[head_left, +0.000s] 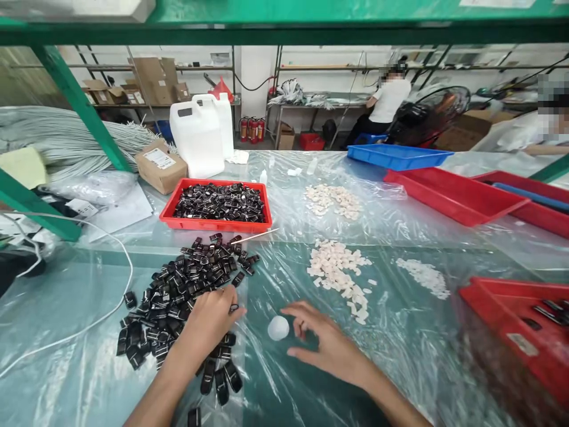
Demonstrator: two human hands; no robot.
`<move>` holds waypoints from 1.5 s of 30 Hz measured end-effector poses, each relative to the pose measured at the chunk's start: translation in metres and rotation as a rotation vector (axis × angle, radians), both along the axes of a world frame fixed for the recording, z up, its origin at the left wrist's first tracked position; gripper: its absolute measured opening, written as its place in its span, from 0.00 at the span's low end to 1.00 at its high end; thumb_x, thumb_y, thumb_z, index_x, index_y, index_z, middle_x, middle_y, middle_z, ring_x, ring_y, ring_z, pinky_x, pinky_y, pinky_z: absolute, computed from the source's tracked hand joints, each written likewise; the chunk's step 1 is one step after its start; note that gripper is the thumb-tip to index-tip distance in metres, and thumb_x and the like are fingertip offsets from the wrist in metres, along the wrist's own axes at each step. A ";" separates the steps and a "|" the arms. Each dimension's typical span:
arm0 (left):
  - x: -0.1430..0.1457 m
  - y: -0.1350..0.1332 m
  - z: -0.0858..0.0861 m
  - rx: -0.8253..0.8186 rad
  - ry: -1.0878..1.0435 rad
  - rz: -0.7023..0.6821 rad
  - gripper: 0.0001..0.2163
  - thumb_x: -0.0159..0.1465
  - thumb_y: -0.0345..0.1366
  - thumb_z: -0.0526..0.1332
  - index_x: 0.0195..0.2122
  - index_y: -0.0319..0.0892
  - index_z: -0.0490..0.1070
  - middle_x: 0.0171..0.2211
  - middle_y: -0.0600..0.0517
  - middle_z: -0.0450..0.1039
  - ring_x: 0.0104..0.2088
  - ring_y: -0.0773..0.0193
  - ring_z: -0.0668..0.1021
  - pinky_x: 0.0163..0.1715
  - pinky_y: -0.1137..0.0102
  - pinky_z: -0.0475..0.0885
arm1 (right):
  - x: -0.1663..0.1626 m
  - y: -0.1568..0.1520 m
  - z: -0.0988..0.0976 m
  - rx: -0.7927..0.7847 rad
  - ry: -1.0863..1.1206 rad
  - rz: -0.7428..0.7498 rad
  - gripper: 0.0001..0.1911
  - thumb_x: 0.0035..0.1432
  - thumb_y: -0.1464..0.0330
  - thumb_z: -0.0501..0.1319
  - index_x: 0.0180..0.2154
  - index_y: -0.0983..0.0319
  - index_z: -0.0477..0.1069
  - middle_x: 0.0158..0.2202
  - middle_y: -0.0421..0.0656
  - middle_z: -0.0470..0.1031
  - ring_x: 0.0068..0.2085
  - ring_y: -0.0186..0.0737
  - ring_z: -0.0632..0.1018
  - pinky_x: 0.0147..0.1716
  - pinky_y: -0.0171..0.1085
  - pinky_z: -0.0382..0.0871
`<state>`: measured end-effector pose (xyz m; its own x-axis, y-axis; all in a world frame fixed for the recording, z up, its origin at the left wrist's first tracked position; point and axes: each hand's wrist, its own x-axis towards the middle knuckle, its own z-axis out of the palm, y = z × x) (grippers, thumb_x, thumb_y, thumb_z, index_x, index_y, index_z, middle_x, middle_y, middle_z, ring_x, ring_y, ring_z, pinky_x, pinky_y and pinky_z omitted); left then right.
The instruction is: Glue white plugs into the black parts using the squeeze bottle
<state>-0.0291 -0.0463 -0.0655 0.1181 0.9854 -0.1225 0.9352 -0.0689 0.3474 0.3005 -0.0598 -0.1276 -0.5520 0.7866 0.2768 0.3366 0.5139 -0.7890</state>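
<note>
My left hand (pixel 208 320) rests on the near edge of a heap of small black plastic parts (pixel 178 290) on the plastic-covered table, its fingers curled and pinching one black part (pixel 233 308). My right hand (pixel 326 344) lies to the right with its fingers apart, holding nothing. A small white round cap (pixel 278 328) sits on the table just left of its fingertips. A pile of small pale pieces (pixel 338 270) lies beyond the right hand.
A red tray (pixel 217 225) full of black parts stands behind the heap, with a thin stick (pixel 255 236) beside it. More red trays (pixel 453 193) (pixel 524 332) and a blue tray (pixel 395 157) are at right. White jugs (pixel 198 136), a cardboard box (pixel 160 166) and other people lie farther back.
</note>
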 end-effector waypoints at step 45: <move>0.040 -0.028 0.025 0.666 -0.234 -0.394 0.09 0.77 0.41 0.52 0.50 0.47 0.70 0.42 0.53 0.76 0.39 0.65 0.81 0.32 0.74 0.74 | -0.016 -0.029 0.059 0.521 0.046 -0.218 0.33 0.72 0.76 0.70 0.73 0.48 0.77 0.53 0.51 0.96 0.48 0.61 0.99 0.47 0.52 1.00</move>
